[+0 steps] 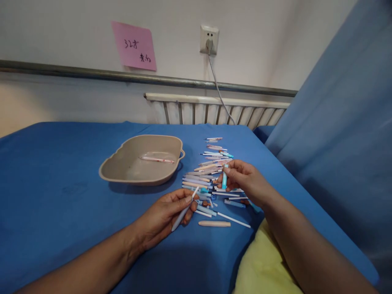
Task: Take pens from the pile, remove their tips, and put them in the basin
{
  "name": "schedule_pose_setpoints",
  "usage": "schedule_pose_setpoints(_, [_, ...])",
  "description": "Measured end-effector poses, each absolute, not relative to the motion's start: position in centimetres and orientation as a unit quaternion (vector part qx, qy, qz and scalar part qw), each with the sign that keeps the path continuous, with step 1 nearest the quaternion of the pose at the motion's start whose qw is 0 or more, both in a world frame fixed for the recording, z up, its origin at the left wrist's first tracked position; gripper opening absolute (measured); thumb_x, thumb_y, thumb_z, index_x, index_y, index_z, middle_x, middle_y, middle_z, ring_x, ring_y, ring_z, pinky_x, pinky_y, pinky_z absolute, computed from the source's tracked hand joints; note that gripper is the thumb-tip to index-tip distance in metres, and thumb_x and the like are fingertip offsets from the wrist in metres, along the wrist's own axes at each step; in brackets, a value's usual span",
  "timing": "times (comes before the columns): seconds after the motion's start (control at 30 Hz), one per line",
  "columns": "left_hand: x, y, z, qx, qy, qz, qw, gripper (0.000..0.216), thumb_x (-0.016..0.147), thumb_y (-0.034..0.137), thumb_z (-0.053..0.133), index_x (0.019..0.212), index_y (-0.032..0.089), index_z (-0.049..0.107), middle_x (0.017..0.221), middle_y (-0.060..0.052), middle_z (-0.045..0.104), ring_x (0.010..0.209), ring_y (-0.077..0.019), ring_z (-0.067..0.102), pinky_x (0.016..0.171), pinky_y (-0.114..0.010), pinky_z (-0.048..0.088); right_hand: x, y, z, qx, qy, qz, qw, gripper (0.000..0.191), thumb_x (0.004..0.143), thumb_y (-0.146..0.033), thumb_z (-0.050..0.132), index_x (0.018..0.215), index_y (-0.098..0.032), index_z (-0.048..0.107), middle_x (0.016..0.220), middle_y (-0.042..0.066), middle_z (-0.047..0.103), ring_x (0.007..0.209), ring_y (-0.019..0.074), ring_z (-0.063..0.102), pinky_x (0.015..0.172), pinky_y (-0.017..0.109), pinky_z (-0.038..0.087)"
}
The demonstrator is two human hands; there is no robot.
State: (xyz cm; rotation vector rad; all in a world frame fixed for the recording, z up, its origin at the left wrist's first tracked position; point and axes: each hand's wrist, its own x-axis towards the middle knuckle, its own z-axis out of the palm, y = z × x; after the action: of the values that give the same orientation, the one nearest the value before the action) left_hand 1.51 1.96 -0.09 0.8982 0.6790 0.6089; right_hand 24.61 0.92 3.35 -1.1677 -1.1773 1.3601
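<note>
The beige basin [136, 168] was taken as reference. Near side of the basin, toward its right: the left hand [176, 210], thumb and fingers pinching a grey-blue barrel [180, 219] with a white stem [195, 192] standing out of its upper end. Farther right of the basin: the right hand [243, 176], pinching a turquoise cap [224, 179] between thumb and fingers. The two held pieces were apart.

The step in hand was judged to be the handling of pen parts, one per hand. The next move appeared to call for a steady left grip and the cap brought in line with the stem, if these pieces matched; the match could not be confirmed.

A heap of pen parts [196, 178] lay right of the basin, partly beneath the hands. One red-marked pen [157, 159] lay inside it.

The blue cover's [70, 212] right edge ran beyond the heap, beside a curtain [337, 106]. A yellow cloth [266, 263] crowded the right forearm. Room for moving was judged widest left of the basin.
</note>
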Motion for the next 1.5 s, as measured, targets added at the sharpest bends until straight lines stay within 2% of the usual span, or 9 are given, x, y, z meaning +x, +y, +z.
schedule_pose_setpoints(0.2, [1.5, 2.0, -0.2, 0.413, 0.322, 0.277, 0.806, 0.012, 0.084, 0.023, 0.061, 0.087, 0.012, 0.058, 0.074, -0.001, 0.058, 0.052, -0.007, 0.05, 0.051, -0.019, 0.035, 24.4, 0.7, 3.7, -0.507, -0.515, 0.512, 0.464, 0.03, 0.072, -0.043, 0.067, 0.072, -0.017, 0.053, 0.06, -0.004, 0.057, 0.052, 0.0085, 0.05, 0.052, 0.021, 0.041])
schedule_pose_setpoints(0.33, [1.5, 1.8, -0.2, 0.407, 0.326, 0.278, 0.807, 0.013, 0.083, 0.024, 0.062, 0.088, 0.012, 0.058, 0.073, -0.001, 0.058, 0.051, -0.0073, 0.05, 0.05, -0.019, 0.036, 24.3, 0.6, 3.7, -0.529, -0.536, 0.49, 0.44, 0.028, 0.073, -0.042, 0.065, 0.07, -0.017, 0.053, 0.058, -0.005, 0.053, 0.05, 0.0079, 0.045, 0.049, 0.021, 0.036])
schedule_pose_setpoints(0.57, [1.5, 1.8, -0.3, 0.41, 0.325, 0.282, 0.804, 0.015, 0.083, 0.025, 0.063, 0.088, 0.012, 0.058, 0.073, -0.001, 0.059, 0.051, -0.0069, 0.051, 0.049, -0.019, 0.036, 24.3, 0.6, 3.6, -0.535, -0.524, 0.525, 0.405, 0.028, 0.071, -0.041, 0.067, 0.07, -0.017, 0.052, 0.058, -0.004, 0.056, 0.049, 0.008, 0.048, 0.047, 0.02, 0.039])
schedule_pose_setpoints(0.8, [1.6, 1.4, -0.3, 0.469, 0.33, 0.248, 0.781, 0.02, 0.083, 0.03, 0.063, 0.088, 0.011, 0.06, 0.071, -0.001, 0.06, 0.052, -0.0069, 0.051, 0.049, -0.019, 0.037, 23.5, 0.8, 2.2, -0.478, -0.469, 0.597, 0.441, 0.031, 0.07, -0.041, 0.071, 0.075, -0.018, 0.05, 0.062, -0.003, 0.061, 0.054, 0.0103, 0.058, 0.05, 0.022, 0.047])
schedule_pose_setpoints(0.97, [1.8, 0.9, -0.7, 0.506, 0.318, 0.228, 0.769, 0.022, 0.084, 0.035, 0.061, 0.086, 0.013, 0.059, 0.072, -0.001, 0.062, 0.051, -0.0073, 0.052, 0.045, -0.018, 0.036, 22.9, 0.7, 1.8, -0.444, -0.423, 0.658, 0.437, 0.032, 0.071, -0.04, 0.072, 0.079, -0.018, 0.05, 0.066, -0.001, 0.066, 0.057, 0.0119, 0.064, 0.05, 0.021, 0.048])
schedule_pose_setpoints(1.13, [1.8, 0.8, -0.8, 0.513, 0.32, 0.212, 0.768, 0.025, 0.082, 0.038, 0.063, 0.082, 0.014, 0.058, 0.072, -0.001, 0.063, 0.049, -0.0066, 0.052, 0.042, -0.018, 0.034, 22.6, 0.7, 1.7, -0.436, -0.412, 0.658, 0.455, 0.033, 0.071, -0.04, 0.072, 0.081, -0.018, 0.05, 0.066, -0.001, 0.065, 0.058, 0.0127, 0.064, 0.051, 0.022, 0.05])
schedule_pose_setpoints(1.5, [2.0, 0.6, -0.7, 0.489, 0.326, 0.261, 0.765, 0.027, 0.081, 0.038, 0.064, 0.087, 0.013, 0.059, 0.07, -0.001, 0.06, 0.046, -0.0055, 0.047, 0.041, -0.017, 0.031, 21.7, -0.1, 2.1, -0.407, -0.5, 0.601, 0.472, 0.03, 0.074, -0.041, 0.07, 0.079, -0.02, 0.048, 0.069, -0.002, 0.064, 0.064, 0.0138, 0.063, 0.057, 0.025, 0.05])
